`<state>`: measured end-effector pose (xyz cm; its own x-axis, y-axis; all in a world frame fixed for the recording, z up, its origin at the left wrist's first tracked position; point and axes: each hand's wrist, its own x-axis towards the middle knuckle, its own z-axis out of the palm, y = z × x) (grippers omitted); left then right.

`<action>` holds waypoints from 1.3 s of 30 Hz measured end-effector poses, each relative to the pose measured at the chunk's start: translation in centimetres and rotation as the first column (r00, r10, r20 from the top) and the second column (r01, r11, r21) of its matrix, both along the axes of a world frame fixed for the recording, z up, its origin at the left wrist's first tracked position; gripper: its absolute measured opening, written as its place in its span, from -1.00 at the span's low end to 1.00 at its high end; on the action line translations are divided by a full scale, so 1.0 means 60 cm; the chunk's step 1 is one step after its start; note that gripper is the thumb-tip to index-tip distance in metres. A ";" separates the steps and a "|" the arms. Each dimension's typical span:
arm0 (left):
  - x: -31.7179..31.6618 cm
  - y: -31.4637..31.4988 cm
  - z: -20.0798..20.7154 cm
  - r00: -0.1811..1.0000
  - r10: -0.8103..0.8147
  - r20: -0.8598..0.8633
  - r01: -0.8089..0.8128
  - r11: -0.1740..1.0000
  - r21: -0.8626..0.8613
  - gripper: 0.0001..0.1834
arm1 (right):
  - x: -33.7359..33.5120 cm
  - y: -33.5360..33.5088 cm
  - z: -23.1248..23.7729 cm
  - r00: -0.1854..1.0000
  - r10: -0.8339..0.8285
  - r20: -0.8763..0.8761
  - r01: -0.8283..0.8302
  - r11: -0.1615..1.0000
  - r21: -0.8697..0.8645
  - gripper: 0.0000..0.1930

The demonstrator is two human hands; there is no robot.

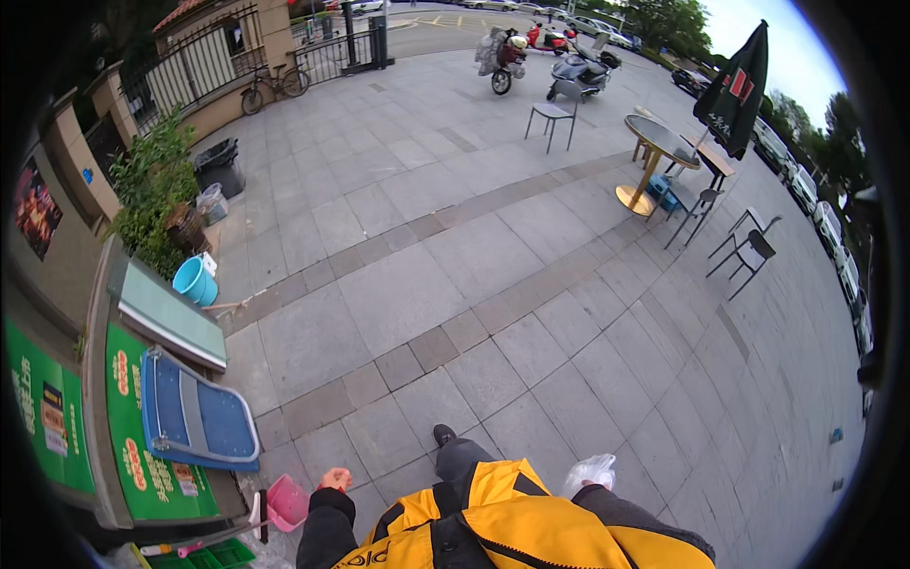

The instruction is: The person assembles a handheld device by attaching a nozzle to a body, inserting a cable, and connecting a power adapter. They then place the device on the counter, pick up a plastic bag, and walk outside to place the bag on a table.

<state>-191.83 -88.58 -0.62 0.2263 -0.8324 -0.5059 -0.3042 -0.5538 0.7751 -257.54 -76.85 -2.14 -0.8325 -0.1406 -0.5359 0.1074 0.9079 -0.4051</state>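
My left hand (336,479) hangs in front of me at the lower left, its fingers curled in, with nothing visible in them. A pink plastic basin (287,503) stands close to it on the left. At the lower right a white translucent plastic bag (590,470) hangs at my right hand (591,486), which is closed on it. The bag and my dark sleeve hide most of that hand. What the bag contains cannot be made out. One dark shoe (443,434) shows ahead of my yellow jacket (512,512).
Along the left wall lean a blue folding platform cart (197,408) and a pale panel (171,308), near a light-blue bucket (195,281). Grey paving (455,284) stretches ahead. A round table (664,140), chairs (559,116) and a folded umbrella (735,90) stand right; scooters (583,74) are parked beyond.
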 end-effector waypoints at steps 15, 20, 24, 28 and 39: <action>0.166 -0.408 -0.056 0.832 0.553 -0.031 -0.414 0.657 0.630 -0.74 | 0.419 -1.189 0.143 0.726 0.643 -0.246 -0.680 0.615 -0.399 -0.21; 0.351 -0.716 -0.056 0.906 0.409 -0.111 -0.316 0.826 0.466 -0.75 | 0.456 -1.261 0.063 0.853 0.490 -0.179 -0.514 0.849 -0.126 -0.14; 0.482 -0.993 -0.019 0.975 0.209 0.078 -0.220 0.955 0.198 -0.75 | 0.497 -1.284 0.089 0.955 0.288 -0.075 -0.292 0.955 -0.049 -0.12; 0.568 -1.258 -0.024 0.985 0.120 0.122 -0.125 0.992 0.028 -0.75 | 0.506 -1.295 0.103 0.995 0.101 0.012 -0.101 0.995 0.000 -0.19; 0.552 -1.481 -0.072 0.935 0.354 -0.026 -0.267 0.749 0.606 -0.76 | 0.638 -1.744 0.051 0.994 0.016 -0.109 -0.025 0.996 -0.087 -0.31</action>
<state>-158.71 -177.45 -4.91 0.3158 -0.2605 -0.9124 0.0451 -0.9564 0.2887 -219.28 -181.48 0.91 -0.8815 -0.2006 -0.4274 0.0403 0.8699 -0.4916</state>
